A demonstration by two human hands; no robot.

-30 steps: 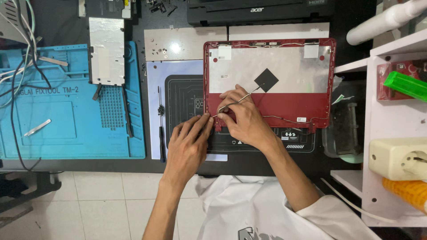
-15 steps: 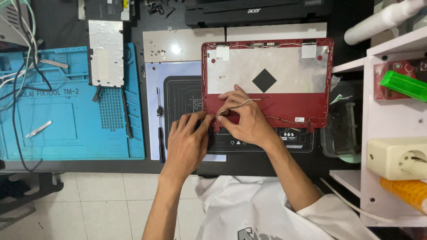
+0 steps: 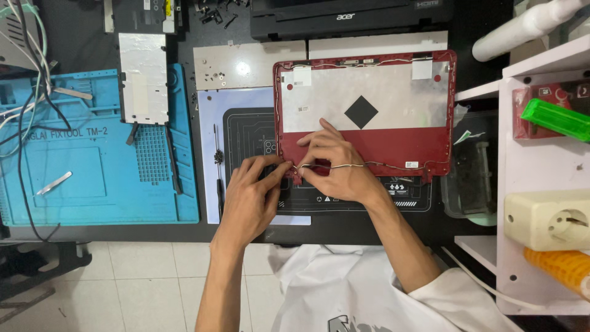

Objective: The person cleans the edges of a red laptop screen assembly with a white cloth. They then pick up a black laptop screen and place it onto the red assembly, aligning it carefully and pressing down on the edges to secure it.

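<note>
A red laptop lid shell [image 3: 430, 144] lies open side up on a black mat, with a silver foil panel and a black diamond patch [image 3: 361, 112] inside. A thin pale cable [image 3: 344, 165] runs along the shell's lower edge. My left hand [image 3: 252, 193] pinches the cable's end at the shell's lower left corner. My right hand [image 3: 335, 163] rests on the shell right beside it, fingers pressing the cable down near the same corner.
A blue work mat [image 3: 74, 178] with a metal plate [image 3: 142, 80], a black tool [image 3: 217, 161] and loose wires lies at left. A black laptop base [image 3: 350, 18] sits at the back. White shelves [image 3: 541, 154] at right hold a socket block [image 3: 547, 218] and a green box [image 3: 556, 120].
The cable stood up diagonally from my right hand towards the diamond patch; now it lies flat along the shell's lower edge. Both hands stay at the lower left corner.
</note>
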